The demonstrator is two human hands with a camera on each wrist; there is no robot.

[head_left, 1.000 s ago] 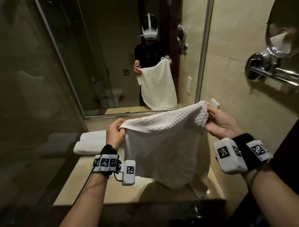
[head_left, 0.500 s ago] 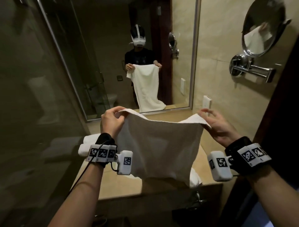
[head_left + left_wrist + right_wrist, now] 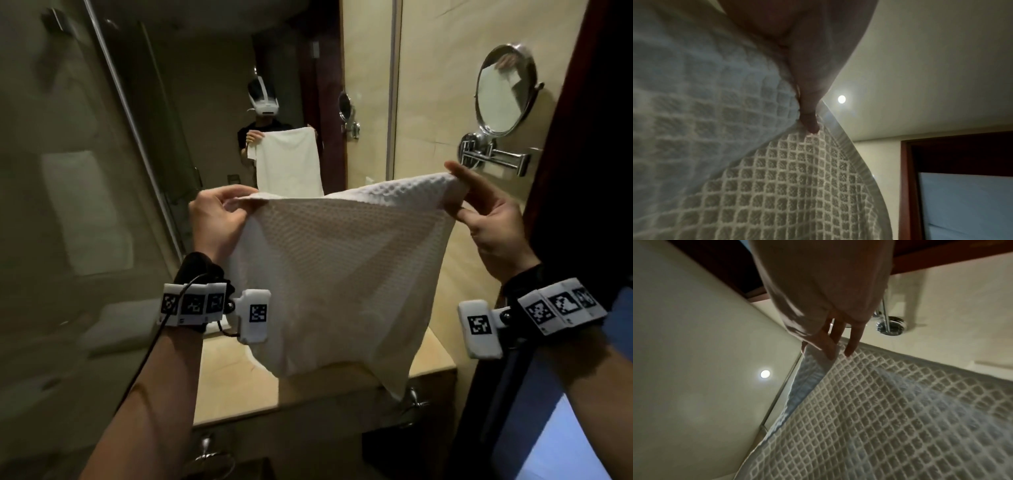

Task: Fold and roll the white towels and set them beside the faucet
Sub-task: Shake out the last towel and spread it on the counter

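A white waffle-weave towel (image 3: 335, 274) hangs spread in the air above the beige counter (image 3: 236, 383). My left hand (image 3: 219, 219) pinches its top left corner, and my right hand (image 3: 479, 212) pinches the top right corner. In the left wrist view the towel (image 3: 735, 146) fills the frame under my thumb. The right wrist view shows my fingers (image 3: 838, 340) lying on the towel's (image 3: 879, 418) hem. Rolled white towels (image 3: 113, 325) lie at the counter's left, dim behind glass. The faucet is hidden.
A large wall mirror (image 3: 274, 102) faces me and reflects the person with the towel. A round chrome mirror (image 3: 503, 92) on an arm juts from the right wall. A glass shower panel (image 3: 68, 205) stands at the left. A dark door frame (image 3: 575, 171) is at the right.
Both hands have raised the towel and pulled its top edge taut and wider. The head view has tilted upward, so more of the mirror and wall shows.
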